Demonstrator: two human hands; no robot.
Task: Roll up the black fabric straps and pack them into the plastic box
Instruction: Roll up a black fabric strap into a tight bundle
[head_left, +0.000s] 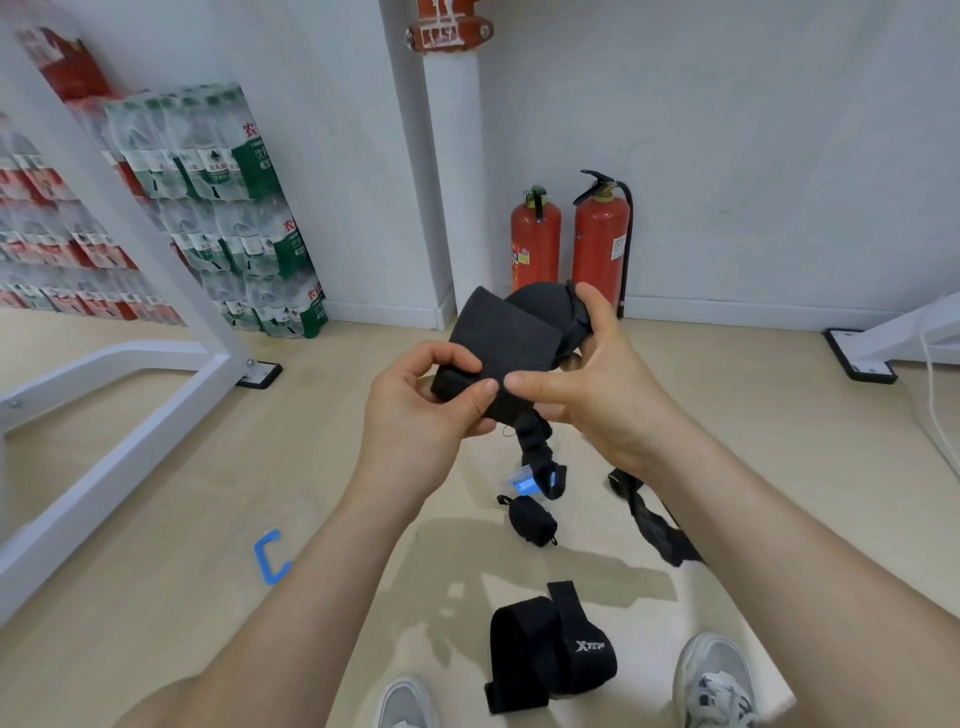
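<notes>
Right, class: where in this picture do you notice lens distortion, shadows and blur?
Head view, all three: the wide-angle lens bows the white frame at left; soft shadows darken the floor beside the rolled strap; the held strap looks sharp, the water packs smeared.

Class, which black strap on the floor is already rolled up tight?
The small bundle beyond the logo strap, which lies loosely looped; the twisted strap lies stretched out.

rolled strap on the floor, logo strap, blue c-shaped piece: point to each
rolled strap (532, 521): head view, middle of the roll
logo strap (524, 644): head view, wide left fold
blue c-shaped piece (262, 561): head view, its long side
</notes>
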